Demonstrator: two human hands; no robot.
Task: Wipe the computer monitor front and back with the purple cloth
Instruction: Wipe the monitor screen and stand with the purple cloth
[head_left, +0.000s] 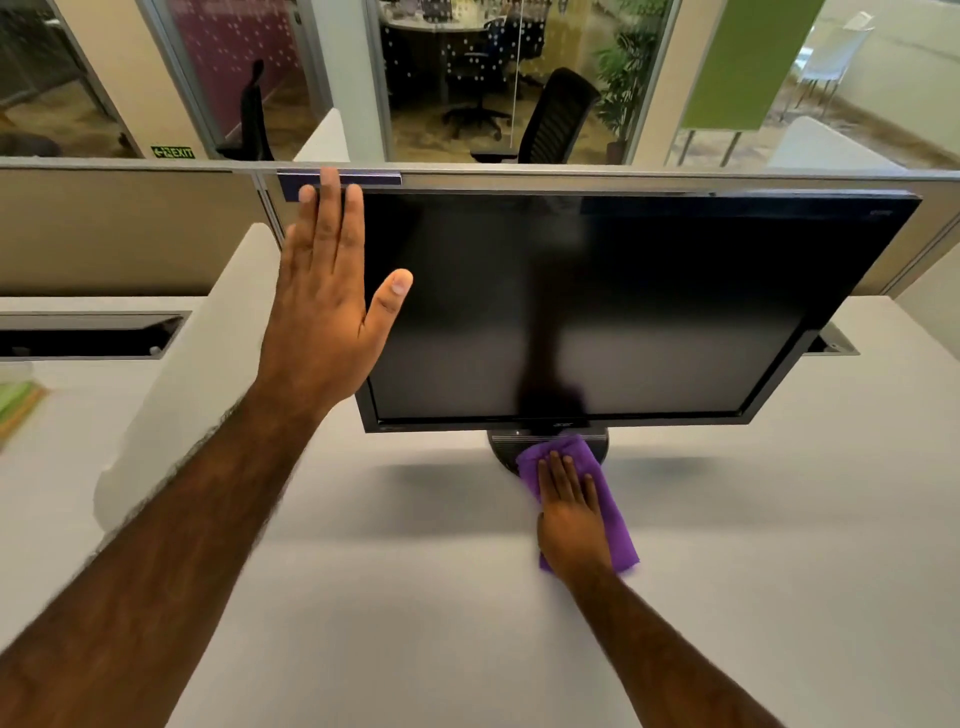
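A white desk (415, 597) carries a black monitor (623, 301) that stands at its far side with the screen dark and tilted. The left hand (327, 301) is raised flat at the monitor's left edge, fingers straight, thumb spread over the screen, holding nothing. The right hand (571, 514) presses straight fingers down on the purple cloth (618, 530), which lies on the desk with its far end over the monitor's round base (498, 449).
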